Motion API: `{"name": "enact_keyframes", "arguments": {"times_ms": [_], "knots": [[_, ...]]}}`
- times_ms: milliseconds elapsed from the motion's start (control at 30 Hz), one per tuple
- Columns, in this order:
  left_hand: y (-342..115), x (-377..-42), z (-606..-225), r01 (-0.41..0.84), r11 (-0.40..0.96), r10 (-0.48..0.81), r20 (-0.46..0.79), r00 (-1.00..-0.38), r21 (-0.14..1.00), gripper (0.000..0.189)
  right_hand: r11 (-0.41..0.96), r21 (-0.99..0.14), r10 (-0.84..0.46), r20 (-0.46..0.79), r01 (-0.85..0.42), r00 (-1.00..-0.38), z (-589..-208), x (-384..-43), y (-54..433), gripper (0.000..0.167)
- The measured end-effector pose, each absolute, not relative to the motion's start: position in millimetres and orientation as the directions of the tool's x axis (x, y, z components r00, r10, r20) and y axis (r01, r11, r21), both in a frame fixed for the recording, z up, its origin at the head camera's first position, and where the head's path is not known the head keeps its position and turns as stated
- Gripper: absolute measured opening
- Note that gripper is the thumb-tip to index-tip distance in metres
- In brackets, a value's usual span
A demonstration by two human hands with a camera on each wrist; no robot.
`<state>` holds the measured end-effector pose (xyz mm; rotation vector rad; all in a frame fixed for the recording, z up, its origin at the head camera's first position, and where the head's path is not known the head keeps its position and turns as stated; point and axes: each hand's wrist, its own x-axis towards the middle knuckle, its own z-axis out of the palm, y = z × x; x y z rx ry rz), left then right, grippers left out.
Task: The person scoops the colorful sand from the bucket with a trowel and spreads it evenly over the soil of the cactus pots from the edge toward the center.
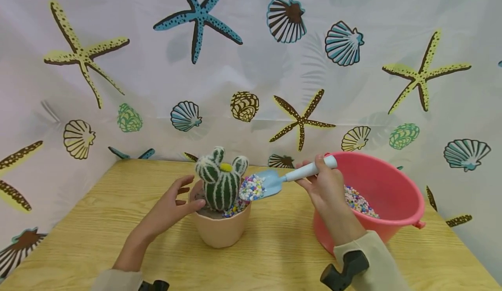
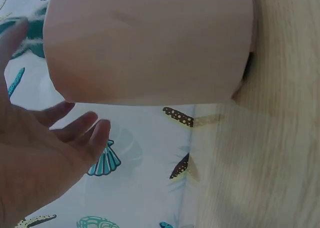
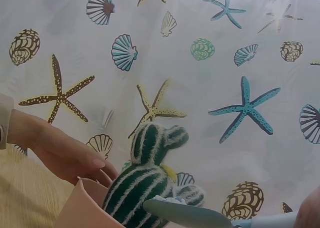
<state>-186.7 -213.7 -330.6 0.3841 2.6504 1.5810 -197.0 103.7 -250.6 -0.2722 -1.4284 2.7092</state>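
My right hand grips the pale handle of a light blue hand trowel. Coloured pebbles lie heaped on its blade, which is at the right rim of a peach flower pot. In that pot stands a green cactus with white fuzzy ribs and a yellow top. Pebbles cover part of the grey filling at its right side. At the pot's left rim is my left hand, fingers spread, thumb over the rim near the cactus; the left wrist view shows the fingers beside the pot wall.
A pink bucket with more coloured pebbles inside stands on the right, behind my right forearm. Pot and bucket rest on a light wooden table. A white cloth printed with starfish and shells hangs behind and at the sides.
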Motion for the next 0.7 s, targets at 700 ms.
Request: {"name": "enact_keyframes", "arguments": {"times_ms": [700], "knots": [[-176, -159, -308, 0.148, 0.882, 0.123, 0.083, -0.989, 0.448, 0.116, -0.499, -0.867, 0.150, -0.089, 0.002, -0.985, -259, -197, 93, 0.018]]}}
